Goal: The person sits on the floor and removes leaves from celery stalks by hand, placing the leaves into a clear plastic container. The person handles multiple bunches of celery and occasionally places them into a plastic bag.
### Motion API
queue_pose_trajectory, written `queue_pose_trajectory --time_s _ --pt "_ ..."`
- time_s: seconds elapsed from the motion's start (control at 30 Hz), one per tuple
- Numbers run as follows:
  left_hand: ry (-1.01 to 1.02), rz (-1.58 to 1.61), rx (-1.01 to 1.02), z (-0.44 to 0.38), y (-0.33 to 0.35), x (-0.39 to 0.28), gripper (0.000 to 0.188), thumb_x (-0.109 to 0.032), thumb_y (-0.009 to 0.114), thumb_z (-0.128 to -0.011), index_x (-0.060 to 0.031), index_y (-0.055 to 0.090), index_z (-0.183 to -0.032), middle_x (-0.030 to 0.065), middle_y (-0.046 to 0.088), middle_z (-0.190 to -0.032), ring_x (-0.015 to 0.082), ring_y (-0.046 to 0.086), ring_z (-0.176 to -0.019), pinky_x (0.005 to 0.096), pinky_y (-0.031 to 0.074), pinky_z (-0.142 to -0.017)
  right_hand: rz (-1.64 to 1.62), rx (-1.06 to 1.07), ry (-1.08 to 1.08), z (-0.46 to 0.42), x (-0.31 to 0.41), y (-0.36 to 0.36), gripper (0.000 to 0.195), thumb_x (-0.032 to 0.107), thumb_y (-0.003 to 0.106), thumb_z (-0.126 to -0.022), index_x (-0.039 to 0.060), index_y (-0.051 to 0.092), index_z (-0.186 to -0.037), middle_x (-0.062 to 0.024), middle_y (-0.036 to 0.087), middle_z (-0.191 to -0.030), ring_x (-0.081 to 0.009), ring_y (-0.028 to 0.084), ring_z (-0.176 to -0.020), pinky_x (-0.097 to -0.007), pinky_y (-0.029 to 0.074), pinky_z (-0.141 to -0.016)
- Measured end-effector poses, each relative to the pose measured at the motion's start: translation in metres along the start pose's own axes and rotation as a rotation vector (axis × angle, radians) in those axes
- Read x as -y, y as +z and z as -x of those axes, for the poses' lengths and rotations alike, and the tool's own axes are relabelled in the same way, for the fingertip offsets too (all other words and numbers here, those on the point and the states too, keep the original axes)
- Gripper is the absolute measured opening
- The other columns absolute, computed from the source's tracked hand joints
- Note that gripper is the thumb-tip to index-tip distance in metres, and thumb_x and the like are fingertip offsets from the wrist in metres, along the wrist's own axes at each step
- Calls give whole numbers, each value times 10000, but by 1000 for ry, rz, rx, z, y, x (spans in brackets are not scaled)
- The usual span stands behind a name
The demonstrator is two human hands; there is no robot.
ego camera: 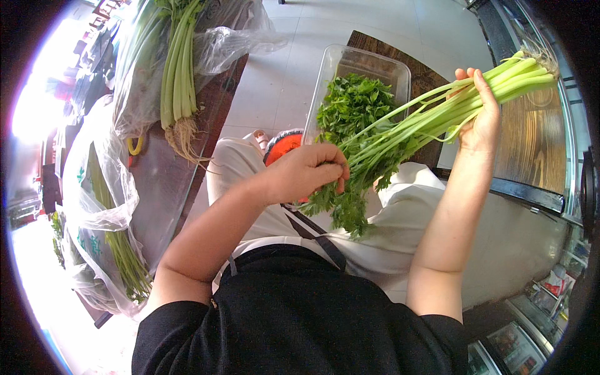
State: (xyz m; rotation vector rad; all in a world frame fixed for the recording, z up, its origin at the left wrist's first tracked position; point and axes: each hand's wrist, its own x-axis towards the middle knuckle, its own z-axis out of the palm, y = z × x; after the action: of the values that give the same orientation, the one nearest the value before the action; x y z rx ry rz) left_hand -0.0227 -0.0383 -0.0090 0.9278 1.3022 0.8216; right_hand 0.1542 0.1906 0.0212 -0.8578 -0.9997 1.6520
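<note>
My right hand grips a bunch of celery around its pale green stalks, holding it slantwise. The stringy roots point to the upper right, and the leafy tops hang down over my lap. At those leaves, the curled fingers of my left hand touch the edge of the foliage; whether they pinch a leaf is hidden. Just beyond sits a clear plastic container with a heap of picked green leaves in it, partly behind the celery stems.
On the glass-topped table to my left lies another rooted celery bunch in a clear plastic bag. A second bag holds more green stalks. Dark wood supports the container, near a red round object.
</note>
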Motion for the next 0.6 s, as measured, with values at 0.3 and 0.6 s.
queue_pose_trajectory --time_s 0.3,0.6 --pt "19 -173 -173 19 8 23 154 -29 465 -793 -26 619 -789 35 549 -671 99 502 -620 250 406 -569 -94 -5 6 -7 -1 -8 190 172 624 -827 34 572 -946 -122 623 -890 -181 603 -765 -300 504 -617" --pt "280 -302 -384 1 3 1 172 -155 658 -801 -30 654 -919 36 628 -854 87 552 -786 246 448 -731 -301 236 156 -13 -2 -19 138 151 591 -857 33 562 -923 -90 525 -940 -142 492 -768 -257 470 -618"
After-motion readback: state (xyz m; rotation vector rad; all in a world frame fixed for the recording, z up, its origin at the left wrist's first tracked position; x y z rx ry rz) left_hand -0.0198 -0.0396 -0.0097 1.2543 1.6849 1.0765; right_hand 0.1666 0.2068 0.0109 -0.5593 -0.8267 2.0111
